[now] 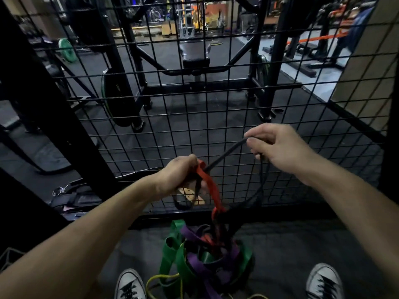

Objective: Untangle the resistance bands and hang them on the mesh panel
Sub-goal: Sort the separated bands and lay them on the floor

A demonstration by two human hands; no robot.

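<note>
My left hand (179, 173) grips the red band (210, 188). Right hand (278, 147) pinches the black band (226, 153), stretched between both hands. Tangled pile (207, 255) is on the floor below, in front of the mesh panel (216, 104).

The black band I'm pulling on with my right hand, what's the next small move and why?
Probably keep the left hand fixed and draw the right hand up and away, feeding the black band out. It runs taut between both grips, while its lower loop drops with the red band into the knotted pile on the floor, so nothing is free to hang on the mesh panel.
</note>
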